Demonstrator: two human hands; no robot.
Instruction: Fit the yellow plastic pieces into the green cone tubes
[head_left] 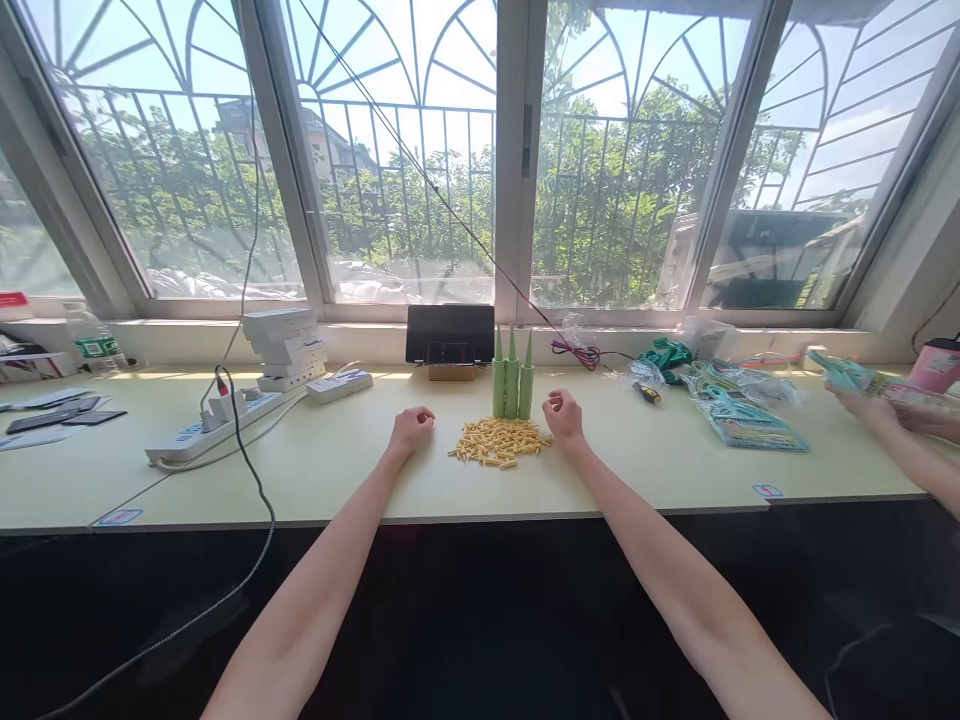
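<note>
My left hand (412,428) rests on the tabletop, its fingers curled into a loose fist with nothing seen in it. Opposite it, my right hand (562,415) is curled closed too, just right of three upright green tubes (511,390) with pointed tips. Between my hands, in front of the tubes, lies a loose pile of small yellow peg-like pieces (496,440). Neither hand visibly grips a piece or a tube. What the insides of my fingers hold, if anything, is too small to see.
Behind the tubes stands a dark tablet-like screen (450,335). On the left are stacked white boxes (281,345), a power strip (217,425) and a hanging cable. Bagged items (750,415) and a cutter (646,393) lie right, near another person's hands (870,405).
</note>
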